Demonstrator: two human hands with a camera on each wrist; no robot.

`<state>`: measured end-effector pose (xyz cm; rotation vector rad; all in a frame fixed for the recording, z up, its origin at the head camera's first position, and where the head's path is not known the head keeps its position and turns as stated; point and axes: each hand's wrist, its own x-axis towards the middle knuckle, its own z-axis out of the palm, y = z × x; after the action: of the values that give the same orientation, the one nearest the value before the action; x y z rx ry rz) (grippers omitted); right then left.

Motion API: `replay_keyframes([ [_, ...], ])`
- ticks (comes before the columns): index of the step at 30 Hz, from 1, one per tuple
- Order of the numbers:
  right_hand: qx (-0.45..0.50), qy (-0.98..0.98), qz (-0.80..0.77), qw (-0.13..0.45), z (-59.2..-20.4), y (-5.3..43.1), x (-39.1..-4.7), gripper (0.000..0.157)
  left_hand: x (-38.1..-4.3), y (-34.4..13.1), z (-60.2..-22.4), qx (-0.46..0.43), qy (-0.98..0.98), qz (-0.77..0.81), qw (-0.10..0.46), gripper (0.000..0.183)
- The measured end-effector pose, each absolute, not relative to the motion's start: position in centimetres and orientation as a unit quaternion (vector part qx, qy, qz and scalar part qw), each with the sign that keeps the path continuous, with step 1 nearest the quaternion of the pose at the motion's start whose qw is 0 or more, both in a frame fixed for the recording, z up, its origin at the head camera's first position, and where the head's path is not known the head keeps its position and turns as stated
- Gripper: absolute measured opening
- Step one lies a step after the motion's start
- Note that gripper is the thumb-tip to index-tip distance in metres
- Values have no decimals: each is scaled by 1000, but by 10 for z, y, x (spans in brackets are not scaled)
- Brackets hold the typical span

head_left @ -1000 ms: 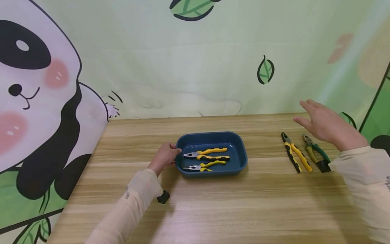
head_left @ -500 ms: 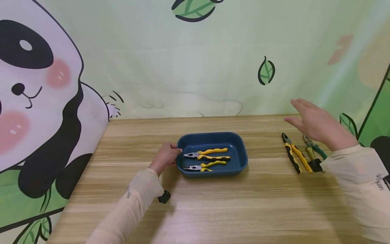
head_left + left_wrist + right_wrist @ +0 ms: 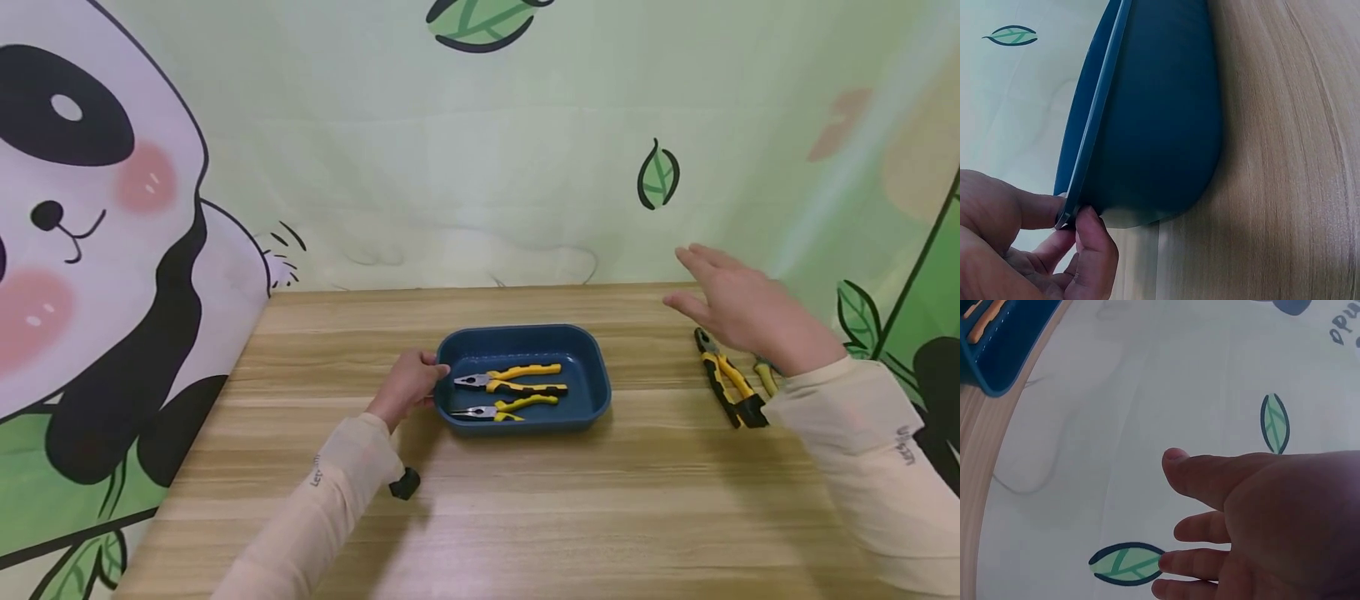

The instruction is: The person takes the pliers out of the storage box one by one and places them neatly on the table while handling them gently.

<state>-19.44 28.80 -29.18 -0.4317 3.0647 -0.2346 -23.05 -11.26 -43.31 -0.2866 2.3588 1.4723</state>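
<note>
My left hand [image 3: 405,387] pinches the left rim of a blue rectangular tub [image 3: 588,362], thumb over the edge; the left wrist view shows its fingers [image 3: 1094,250] against the outer wall. Inside the tub lie combination pliers [image 3: 525,371] with yellow and black handles and, nearer the front, slim-nosed pliers [image 3: 483,412]. My right hand [image 3: 742,308] is raised above the table to the right of the tub, fingers extended and holding nothing. Below it lie yellow-black pliers [image 3: 711,352]. Behind my right wrist, other pliers [image 3: 766,377] are mostly hidden.
A wooden table [image 3: 525,517] carries everything. Its back edge meets a green printed cloth [image 3: 480,175] with leaves and a panda. Black blocks stick out at both wrists, the left one [image 3: 405,483] near the tabletop.
My right hand has moved left through the air, and its arm now covers most of the green-handled pliers. The left hand and the tub have stayed in place.
</note>
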Motion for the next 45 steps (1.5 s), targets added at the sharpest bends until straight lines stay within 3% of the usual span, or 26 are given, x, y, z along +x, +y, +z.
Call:
replay_keyframes([
  [12, -183, 979, -95, -7, -292, 255, -190, 74, -231, -112, -434, -111, 834, 512, 172, 29],
  [45, -273, 960, -59, 6, -294, 175, -184, 69, -231, -111, -439, -102, 831, 523, 159, 20],
])
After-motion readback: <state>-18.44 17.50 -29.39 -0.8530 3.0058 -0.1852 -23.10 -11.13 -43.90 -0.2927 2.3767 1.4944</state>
